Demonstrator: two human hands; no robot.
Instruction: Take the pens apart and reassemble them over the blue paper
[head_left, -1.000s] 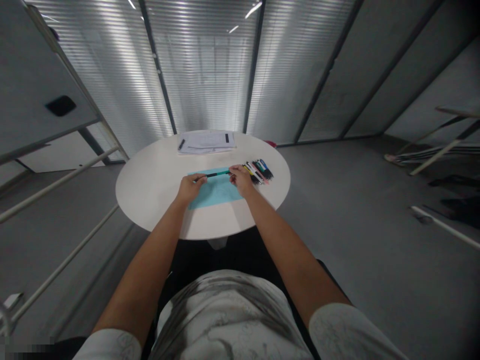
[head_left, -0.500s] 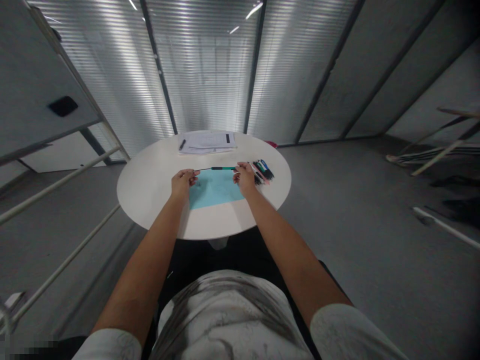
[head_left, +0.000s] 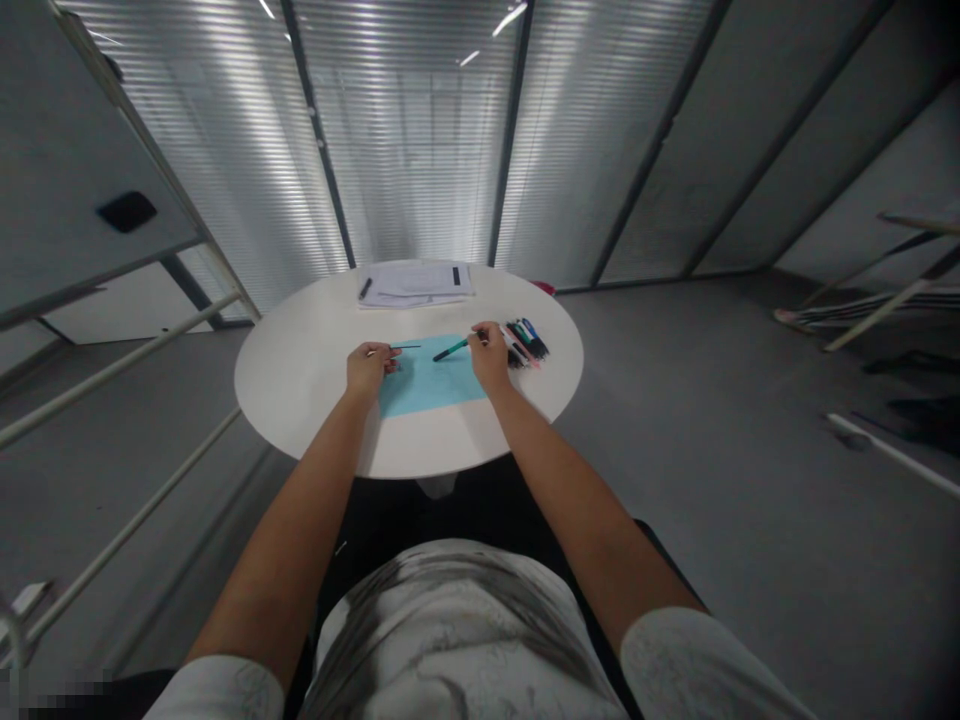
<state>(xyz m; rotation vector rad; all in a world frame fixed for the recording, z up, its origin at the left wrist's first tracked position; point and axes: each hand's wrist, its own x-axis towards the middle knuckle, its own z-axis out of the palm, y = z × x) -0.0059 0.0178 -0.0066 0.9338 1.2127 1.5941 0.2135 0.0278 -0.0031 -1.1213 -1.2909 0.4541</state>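
Observation:
My left hand (head_left: 366, 372) pinches a thin dark pen refill (head_left: 406, 347) that points to the right. In my right hand (head_left: 490, 358) is a green pen barrel (head_left: 450, 349) with a black grip end, tilted down to the left. A gap separates the refill from the barrel. Both hang over a light blue sheet (head_left: 431, 390) on the round white table (head_left: 292, 365). Close to the right hand lies a pile of several pens (head_left: 531, 340), partly hidden behind that hand.
A stack of white papers (head_left: 414, 287) with dark small items on it sits at the table's far side. White metal rails and a whiteboard (head_left: 90, 150) stand on the left. Glass panels with blinds (head_left: 420, 150) rise behind the table.
The refill and the green barrel, in line and joined before, are now apart. The barrel's black end has tipped downward, and the left hand has moved slightly.

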